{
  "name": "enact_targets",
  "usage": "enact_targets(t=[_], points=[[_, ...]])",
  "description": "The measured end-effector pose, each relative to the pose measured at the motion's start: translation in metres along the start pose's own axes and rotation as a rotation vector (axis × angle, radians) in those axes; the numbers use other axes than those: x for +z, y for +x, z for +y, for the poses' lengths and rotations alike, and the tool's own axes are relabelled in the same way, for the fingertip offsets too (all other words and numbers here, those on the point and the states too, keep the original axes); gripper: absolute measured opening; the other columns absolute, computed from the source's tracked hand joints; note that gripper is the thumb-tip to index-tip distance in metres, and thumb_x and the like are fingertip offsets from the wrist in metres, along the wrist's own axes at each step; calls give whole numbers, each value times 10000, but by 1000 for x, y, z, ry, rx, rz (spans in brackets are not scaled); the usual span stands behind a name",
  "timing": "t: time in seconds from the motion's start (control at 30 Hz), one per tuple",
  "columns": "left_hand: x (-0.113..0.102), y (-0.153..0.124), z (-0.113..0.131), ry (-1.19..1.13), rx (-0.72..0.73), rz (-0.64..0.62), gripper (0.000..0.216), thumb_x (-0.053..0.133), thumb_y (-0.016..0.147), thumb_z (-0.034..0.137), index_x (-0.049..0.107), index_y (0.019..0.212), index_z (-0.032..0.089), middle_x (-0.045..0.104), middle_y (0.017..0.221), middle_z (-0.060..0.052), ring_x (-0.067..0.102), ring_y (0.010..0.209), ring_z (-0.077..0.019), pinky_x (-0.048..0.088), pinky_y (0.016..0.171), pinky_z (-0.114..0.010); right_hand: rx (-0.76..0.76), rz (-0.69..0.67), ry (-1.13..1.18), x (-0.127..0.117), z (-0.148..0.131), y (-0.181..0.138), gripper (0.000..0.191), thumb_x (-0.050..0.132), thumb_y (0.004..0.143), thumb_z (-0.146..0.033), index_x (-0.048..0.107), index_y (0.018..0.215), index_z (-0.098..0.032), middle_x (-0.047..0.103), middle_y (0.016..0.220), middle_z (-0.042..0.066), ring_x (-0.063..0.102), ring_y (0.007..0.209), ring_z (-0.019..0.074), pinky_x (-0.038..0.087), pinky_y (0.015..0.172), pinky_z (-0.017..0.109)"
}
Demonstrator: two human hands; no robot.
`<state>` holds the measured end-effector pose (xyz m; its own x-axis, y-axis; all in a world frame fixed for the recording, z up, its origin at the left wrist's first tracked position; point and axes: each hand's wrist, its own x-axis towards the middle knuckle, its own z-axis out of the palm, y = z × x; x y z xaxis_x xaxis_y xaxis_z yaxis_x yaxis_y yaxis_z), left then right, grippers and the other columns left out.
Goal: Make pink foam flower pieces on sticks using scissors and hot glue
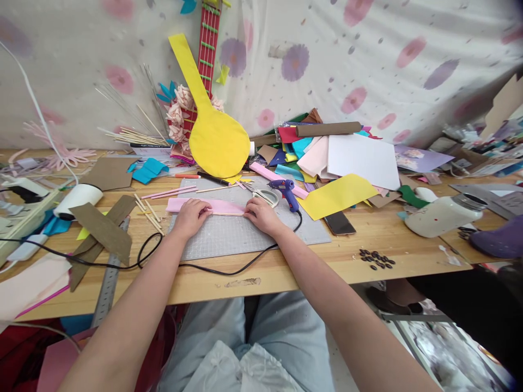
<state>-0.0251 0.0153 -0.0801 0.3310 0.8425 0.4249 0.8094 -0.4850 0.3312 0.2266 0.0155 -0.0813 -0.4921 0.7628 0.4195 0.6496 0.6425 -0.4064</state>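
A pink paper strip (224,206) lies across the grey cutting mat (229,242), with what looks like a thin stick along its near edge. My left hand (191,216) pinches the strip toward its left end, its fingers bent down. At the right end my right hand (261,214) presses its closed fingers on the same edge. Just beyond my right hand are scissors (267,197) with pale handles. A blue hot glue gun (286,191) rests right of them, its black cord looping across the mat's near side. Thin wooden sticks (149,213) lie left of my left hand.
A yellow banjo-shaped piece (218,141) leans against the back. Yellow sheet (337,197), phone (340,223) and dark oval pieces (376,258) lie to the right, before a white jar (443,215). Cardboard strips (102,231) and a metal ruler (108,280) lie left.
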Motion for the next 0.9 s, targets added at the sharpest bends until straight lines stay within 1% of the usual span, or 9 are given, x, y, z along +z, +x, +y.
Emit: enact_targets(t=[0.07, 0.17, 0.23, 0.33, 0.5, 0.57, 0.67, 0.73, 0.9], points=[[-1, -1, 3, 29, 2, 12, 169, 501, 777, 332, 598, 839, 208, 602, 790, -43, 501, 832, -206, 375, 770, -345, 11, -1, -18, 1, -1, 0, 98, 528, 791, -232, 594, 742, -179, 547, 890, 69, 457, 871, 186, 390, 798, 340], [-2, -1, 10, 82, 44, 40, 210, 528, 759, 364, 596, 882, 207, 598, 843, -52, 491, 874, -219, 366, 800, -355, 23, 11, -37, 2, -3, 1, 102, 532, 788, -236, 604, 742, -180, 537, 920, 69, 454, 891, 187, 387, 809, 338], [-1, 0, 13, 107, 80, 33, 195, 527, 763, 359, 600, 863, 208, 598, 872, -55, 486, 890, -222, 365, 805, -358, 23, 20, -29, 3, -3, 2, 100, 541, 782, -240, 613, 746, -180, 532, 938, 68, 455, 901, 185, 385, 819, 333], [2, 1, 15, 118, 99, 11, 163, 473, 803, 300, 607, 798, 207, 605, 853, -50, 491, 868, -214, 373, 787, -355, 32, 38, 10, 4, -2, 2, 129, 515, 798, -228, 624, 751, -177, 543, 964, 64, 462, 914, 178, 378, 838, 330], [4, 1, 13, 109, 95, 23, 161, 474, 803, 269, 620, 786, 202, 617, 862, -50, 499, 871, -215, 382, 782, -367, 115, 113, 76, 0, 0, 2, 207, 432, 835, -193, 618, 750, -159, 551, 942, 71, 480, 900, 160, 375, 849, 315], [4, 1, 12, 102, 91, 25, 157, 478, 799, 260, 623, 776, 204, 619, 856, -48, 503, 866, -214, 384, 782, -369, 111, 103, 94, -2, 0, 1, 178, 458, 824, -216, 614, 756, -162, 544, 932, 68, 483, 895, 158, 381, 844, 311], [5, 1, 12, 96, 80, 24, 156, 479, 795, 254, 623, 759, 204, 616, 829, -48, 507, 850, -212, 390, 773, -370, 76, 69, 112, -3, -2, -1, 111, 547, 770, -260, 609, 749, -170, 530, 936, 61, 482, 909, 161, 383, 852, 314], [5, 1, 12, 91, 77, 20, 162, 475, 798, 263, 623, 771, 204, 615, 835, -50, 508, 853, -211, 392, 771, -369, 62, 47, 111, -2, -2, -2, 105, 589, 738, -273, 605, 729, -169, 524, 941, 60, 481, 915, 163, 381, 857, 316], [7, 1, 9, 102, 84, 9, 192, 457, 811, 293, 622, 814, 196, 613, 871, -55, 501, 871, -209, 392, 777, -363, 96, 25, 77, 3, 0, 0, 113, 568, 753, -251, 593, 693, -158, 546, 897, 55, 492, 877, 153, 387, 828, 293]])
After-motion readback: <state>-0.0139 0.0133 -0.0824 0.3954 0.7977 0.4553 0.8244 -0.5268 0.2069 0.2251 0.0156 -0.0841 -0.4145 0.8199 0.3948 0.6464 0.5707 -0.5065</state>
